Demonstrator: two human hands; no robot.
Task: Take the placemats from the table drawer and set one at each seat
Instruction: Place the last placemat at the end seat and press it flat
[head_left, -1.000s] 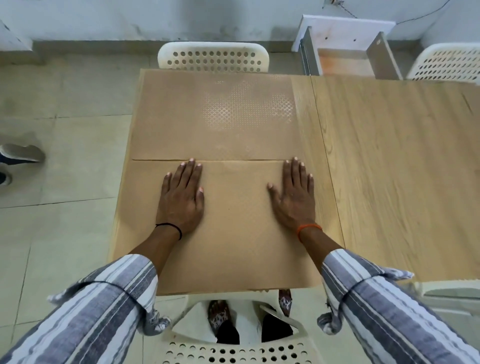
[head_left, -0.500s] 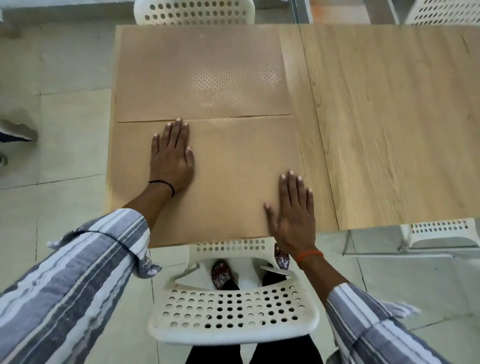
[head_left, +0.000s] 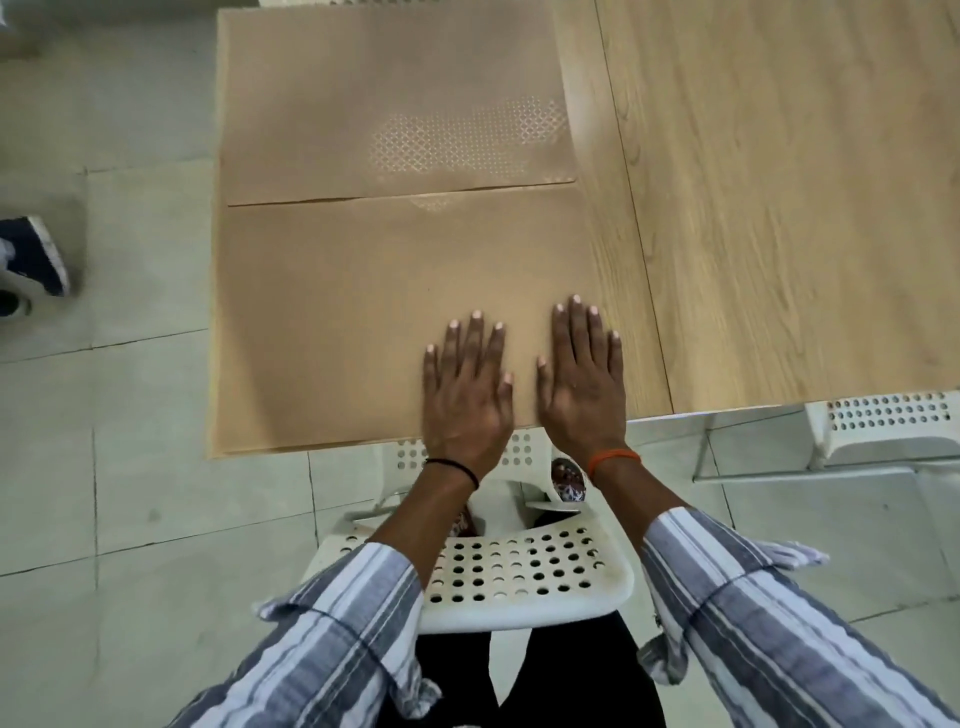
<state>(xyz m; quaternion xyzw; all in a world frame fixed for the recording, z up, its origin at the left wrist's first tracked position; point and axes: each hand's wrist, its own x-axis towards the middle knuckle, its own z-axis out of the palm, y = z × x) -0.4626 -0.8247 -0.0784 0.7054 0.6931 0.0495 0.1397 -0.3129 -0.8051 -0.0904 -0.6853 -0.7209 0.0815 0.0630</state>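
Lying flat side by side on the near placemat (head_left: 363, 322), left hand (head_left: 465, 392) and right hand (head_left: 581, 387), fingers straight and slightly spread, palms down, gripping nothing, only pressing on the mat close to its near right corner. Thumbs almost touching, wrists hanging past the near edge of the table (head_left: 779, 208). Black band (head_left: 457, 467) round the left wrist, orange band (head_left: 613, 460) round the right; striped sleeves (head_left: 332, 639) pushed up on both forearms. Near placemat tan, spread across the left end of the table, its near edge level with or just over the table's edge, its far edge meeting the second placemat (head_left: 389, 98), same colour, laid beyond it at the opposite seat, a pale lattice sheen on its near right part. Seam between the two mats running nearly straight across, the two touching or just overlapping; cannot tell which. Bare light wood of the table stretching off to the right of both mats. Directly below the hands, a white perforated chair (head_left: 519, 577) tucked at the near seat, its back facing the camera. Another white perforated chair (head_left: 883, 421) at the right, beside the table's near edge. Grey tiled floor (head_left: 130, 467) all round, a dark shoe (head_left: 34, 254) at the left edge.
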